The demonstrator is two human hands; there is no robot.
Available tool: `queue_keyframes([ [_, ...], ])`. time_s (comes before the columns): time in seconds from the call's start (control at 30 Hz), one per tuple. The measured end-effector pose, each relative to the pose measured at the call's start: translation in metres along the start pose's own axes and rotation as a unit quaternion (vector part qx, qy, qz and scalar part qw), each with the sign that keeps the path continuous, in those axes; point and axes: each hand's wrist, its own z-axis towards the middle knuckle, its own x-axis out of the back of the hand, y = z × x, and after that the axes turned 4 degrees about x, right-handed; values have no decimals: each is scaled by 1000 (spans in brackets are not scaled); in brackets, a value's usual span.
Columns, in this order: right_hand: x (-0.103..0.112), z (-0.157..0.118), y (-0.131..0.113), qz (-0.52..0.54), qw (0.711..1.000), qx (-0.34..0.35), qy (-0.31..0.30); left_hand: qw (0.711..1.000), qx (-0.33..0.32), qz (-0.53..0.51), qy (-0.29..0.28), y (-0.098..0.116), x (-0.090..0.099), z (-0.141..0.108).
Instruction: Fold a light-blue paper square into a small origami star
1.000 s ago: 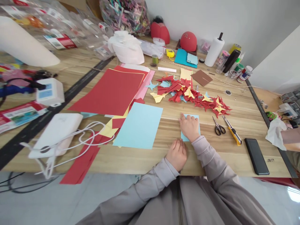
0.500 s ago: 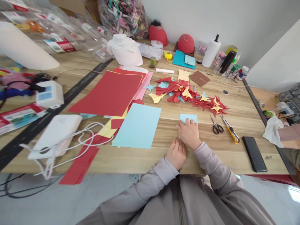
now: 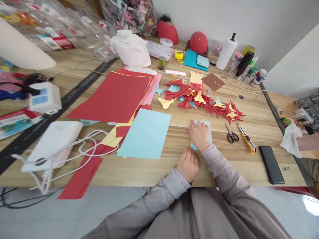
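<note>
Resting right hand [image 3: 200, 135] unclamped on small blue paper [image 3: 210, 132]; cannot tell for left hand [image 3: 188, 165]. Might skew it, pushing unevenly.

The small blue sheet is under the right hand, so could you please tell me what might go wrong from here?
The small blue sheet could skew if the right hand slides. The scissors nearby on the right might be knocked. The red strips overhang the table's edge and could fall.
</note>
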Motion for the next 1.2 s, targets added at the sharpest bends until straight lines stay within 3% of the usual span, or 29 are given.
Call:
queue_keyframes([
  [0.13,4,-2,4,10,1000,14,-9,1000,3,4,9,-1,0,1],
  [0.37,23,-44,-4,30,999,32,-28,997,21,5,76,2,3,5],
  [0.47,23,-50,-9,33,999,26,-29,996,18,-8,84,2,4,8],
  [0.7,14,-35,-9,28,1000,9,-1,998,26,-25,43,-2,7,8],
  [1.0,15,-38,-5,42,999,16,-9,992,113,-62,14,-8,14,7],
  [1.2,15,-39,-4,50,999,19,-7,986,108,-107,-63,-10,5,7],
])
